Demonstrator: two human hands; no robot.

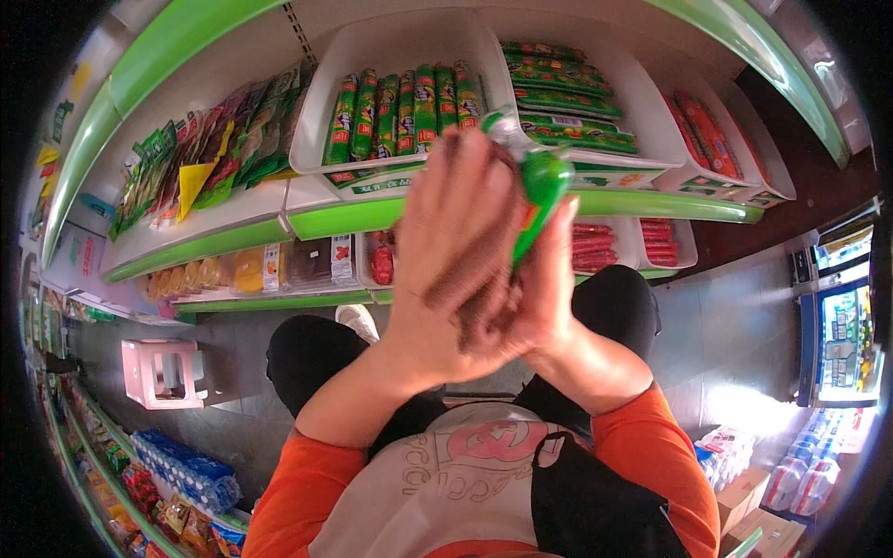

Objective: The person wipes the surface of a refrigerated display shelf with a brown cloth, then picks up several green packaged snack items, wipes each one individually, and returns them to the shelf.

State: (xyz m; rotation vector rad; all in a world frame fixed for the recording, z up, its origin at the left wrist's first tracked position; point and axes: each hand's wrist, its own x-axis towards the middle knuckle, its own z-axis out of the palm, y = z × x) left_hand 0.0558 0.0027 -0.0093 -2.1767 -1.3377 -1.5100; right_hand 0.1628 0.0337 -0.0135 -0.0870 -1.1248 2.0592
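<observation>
Both hands are raised together before the shelf. My left hand is nearer the camera, its back turned up and its fingers blurred. Behind it, my right hand shows mostly its thumb and wrist. Between the palms is a green-wrapped sausage with a shiny film end; which hand grips it is hidden. Just beyond the hands, a white plastic bin holds upright green-wrapped sausages. In the bin to its right, similar sausages lie flat in a stack.
Snack packets stand at the left of the shelf with its green edge strip. Red-wrapped sausages fill bins at the right. My knees face the lower shelf. A pink plastic stool, bottled-water packs and cardboard boxes stand around.
</observation>
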